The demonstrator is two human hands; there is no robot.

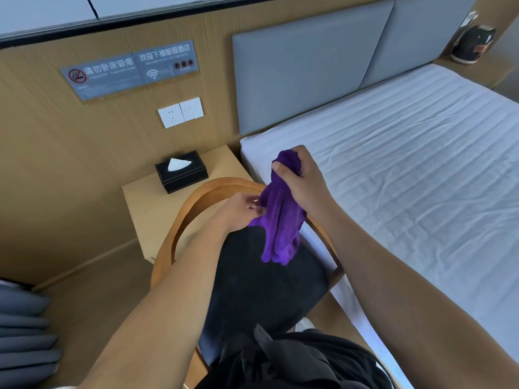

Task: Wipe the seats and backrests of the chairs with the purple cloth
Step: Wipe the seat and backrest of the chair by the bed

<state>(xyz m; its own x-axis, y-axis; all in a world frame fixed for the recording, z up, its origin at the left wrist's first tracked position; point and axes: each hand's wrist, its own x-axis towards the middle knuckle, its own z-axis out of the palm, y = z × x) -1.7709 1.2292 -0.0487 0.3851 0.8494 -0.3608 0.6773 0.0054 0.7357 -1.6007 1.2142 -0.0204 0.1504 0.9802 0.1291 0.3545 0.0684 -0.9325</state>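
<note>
Right now my right hand grips the bunched cloth at its top, so it hangs above the chair and its black seat. My left hand pinches its edge. Beside the chair stand a nightstand with a tissue box, a wood-panelled wall and a white bed.

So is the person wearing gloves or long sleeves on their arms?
No gloves and no long sleeves. The left hand and right hand are bare, and both forearms are uncovered as far as the picture shows. I see no watch, bracelet or ring. Only black clothing shows at the bottom.
</note>
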